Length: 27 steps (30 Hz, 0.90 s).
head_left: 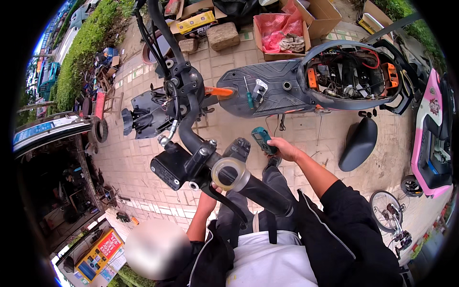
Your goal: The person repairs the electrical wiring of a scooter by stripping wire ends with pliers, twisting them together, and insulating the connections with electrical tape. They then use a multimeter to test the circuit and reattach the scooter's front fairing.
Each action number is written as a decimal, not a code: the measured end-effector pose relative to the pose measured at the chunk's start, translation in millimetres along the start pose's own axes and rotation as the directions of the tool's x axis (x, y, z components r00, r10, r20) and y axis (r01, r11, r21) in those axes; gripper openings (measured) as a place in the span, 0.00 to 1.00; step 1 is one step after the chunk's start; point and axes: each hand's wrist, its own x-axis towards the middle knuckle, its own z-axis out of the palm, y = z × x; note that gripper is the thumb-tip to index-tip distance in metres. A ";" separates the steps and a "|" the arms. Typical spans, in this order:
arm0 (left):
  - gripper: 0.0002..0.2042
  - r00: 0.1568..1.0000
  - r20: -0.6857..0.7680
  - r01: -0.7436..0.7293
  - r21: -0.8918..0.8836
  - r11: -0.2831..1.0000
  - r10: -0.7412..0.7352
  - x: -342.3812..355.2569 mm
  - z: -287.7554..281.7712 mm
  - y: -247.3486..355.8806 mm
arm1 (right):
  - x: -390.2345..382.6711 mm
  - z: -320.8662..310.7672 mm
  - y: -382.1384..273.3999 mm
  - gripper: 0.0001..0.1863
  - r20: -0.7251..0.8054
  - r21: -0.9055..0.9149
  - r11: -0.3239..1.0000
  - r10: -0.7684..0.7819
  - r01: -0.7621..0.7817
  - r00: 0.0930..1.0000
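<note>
My right hand (285, 149) is closed around a teal multimeter (263, 139), held out over the paving beside an electric scooter. Thin leads run near the meter toward the scooter's footboard (287, 101). My left hand (206, 201) is low behind the scooter's black brake lever (227, 203); its fingers are mostly hidden by the handlebar (193, 136). On the footboard lie a green-handled screwdriver (249, 99) and a small white part (259, 90). The scooter's open body compartment (351, 71) shows tangled wires and orange pieces.
A black seat (358, 144) lies on the paving at right, near a pink scooter (425, 138) and a bicycle (388, 213). Cardboard boxes (325, 16) and a stone block (223, 37) stand beyond the footboard. Loose tires (99, 130) are at left.
</note>
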 end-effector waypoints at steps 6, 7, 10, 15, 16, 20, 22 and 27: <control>0.15 0.930 0.342 0.037 -0.449 0.893 0.134 23.8 37.0 33.1 | -52.5 137.3 14.4 0.24 0.024 0.418 0.905 -0.100 0.081 0.995; 0.13 0.882 0.448 0.117 -0.512 0.851 0.147 14.8 38.3 39.0 | -53.0 155.8 22.4 0.24 -0.019 0.482 0.875 -0.050 0.053 0.999; 0.10 0.858 0.452 0.106 -0.619 0.778 0.244 -11.5 20.1 30.5 | -48.3 202.7 40.2 0.25 -0.229 0.061 0.968 -0.225 0.244 0.947; 0.09 0.973 0.143 0.010 -0.809 0.587 0.181 -32.6 -34.6 1.3 | -55.8 273.6 47.4 0.27 -0.273 -0.463 0.870 -0.325 0.173 0.906; 0.11 0.968 0.098 -0.043 -0.844 0.535 0.231 -35.6 -52.7 -0.6 | -58.3 281.3 52.9 0.25 -0.264 -0.603 0.778 -0.405 0.178 0.876; 0.13 0.965 -0.045 -0.187 -0.810 0.555 0.260 -48.5 -139.8 6.9 | -74.9 272.1 80.4 0.15 -0.355 -0.825 0.564 -0.551 0.024 0.755; 0.12 0.949 -0.138 -0.277 -0.796 0.538 0.283 -47.7 -184.0 4.6 | -91.9 249.7 95.9 0.14 -0.389 -0.855 0.519 -0.639 -0.001 0.664; 0.12 0.915 -0.306 -0.403 -0.720 0.565 0.263 -49.2 -264.8 5.4 | -150.7 192.2 125.3 0.08 -0.576 -0.814 0.538 -0.704 -0.218 0.415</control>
